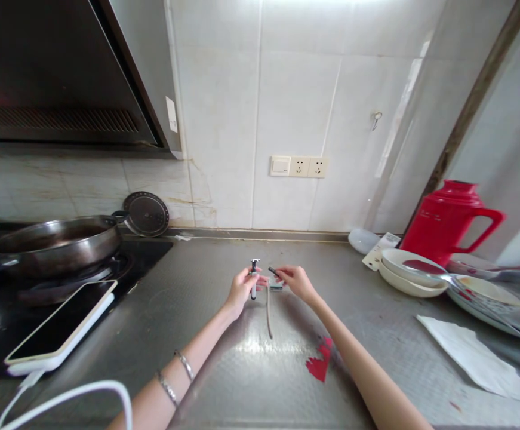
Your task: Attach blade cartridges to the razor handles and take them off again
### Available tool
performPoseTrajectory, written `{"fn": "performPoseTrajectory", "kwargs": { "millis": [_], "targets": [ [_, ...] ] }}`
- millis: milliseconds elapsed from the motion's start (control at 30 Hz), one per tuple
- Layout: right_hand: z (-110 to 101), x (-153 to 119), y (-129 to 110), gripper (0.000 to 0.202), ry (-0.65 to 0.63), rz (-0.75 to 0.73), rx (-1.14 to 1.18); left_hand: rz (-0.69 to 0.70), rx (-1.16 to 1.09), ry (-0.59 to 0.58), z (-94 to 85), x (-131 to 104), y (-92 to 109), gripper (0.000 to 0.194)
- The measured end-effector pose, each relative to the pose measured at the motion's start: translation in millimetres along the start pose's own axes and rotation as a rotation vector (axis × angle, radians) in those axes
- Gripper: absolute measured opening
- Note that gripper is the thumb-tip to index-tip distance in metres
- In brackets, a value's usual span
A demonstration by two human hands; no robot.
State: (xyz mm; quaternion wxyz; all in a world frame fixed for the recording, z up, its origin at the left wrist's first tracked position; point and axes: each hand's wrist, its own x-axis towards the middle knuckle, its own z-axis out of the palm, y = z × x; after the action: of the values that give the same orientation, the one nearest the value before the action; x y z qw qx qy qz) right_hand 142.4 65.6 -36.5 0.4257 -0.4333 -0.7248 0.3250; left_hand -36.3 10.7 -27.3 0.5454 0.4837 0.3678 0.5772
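Upright in my left hand (242, 289) is a small razor-like tool (254, 286) with a grey and black handle and a flat head on top. My right hand (296, 280) pinches a short dark piece (273, 271), too small to name for certain. Between the hands, a thin grey-brown strip (268, 316) runs down toward the counter's front; its upper end is near my left fingertips. A small greenish, clear item (276, 286) lies on the counter behind it. The hands are apart.
Red paper scraps (317, 361) lie on the steel counter (224, 382). At left are a pan (58, 242) on the stove and a phone (62, 325) with a white cable. Bowls (412, 275), a red thermos (443, 221) and a white sheet (474, 352) are at right.
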Motion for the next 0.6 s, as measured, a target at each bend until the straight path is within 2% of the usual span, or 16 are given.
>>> {"fn": "performPoseTrajectory", "kwargs": {
  "millis": [133, 267, 467, 600],
  "targets": [
    [4.1, 1.4, 1.6, 0.030, -0.023, 0.071, 0.152, 0.027, 0.015, 0.060, 0.0, -0.2, 1.3, 0.036],
    [5.8, 1.3, -0.8, 0.027, -0.039, 0.099, 0.210, 0.081, 0.058, 0.105, -1.7, 0.9, 0.6, 0.035],
    [6.8, 0.1, -3.0, 0.026, -0.025, 0.102, 0.201, 0.141, 0.083, 0.123, -1.5, 1.6, -2.2, 0.031],
    [5.2, -0.8, -10.8, 0.029, -0.002, 0.057, 0.089, 0.147, 0.079, 0.174, 5.6, -4.0, -2.1, 0.030]
  ]
}}
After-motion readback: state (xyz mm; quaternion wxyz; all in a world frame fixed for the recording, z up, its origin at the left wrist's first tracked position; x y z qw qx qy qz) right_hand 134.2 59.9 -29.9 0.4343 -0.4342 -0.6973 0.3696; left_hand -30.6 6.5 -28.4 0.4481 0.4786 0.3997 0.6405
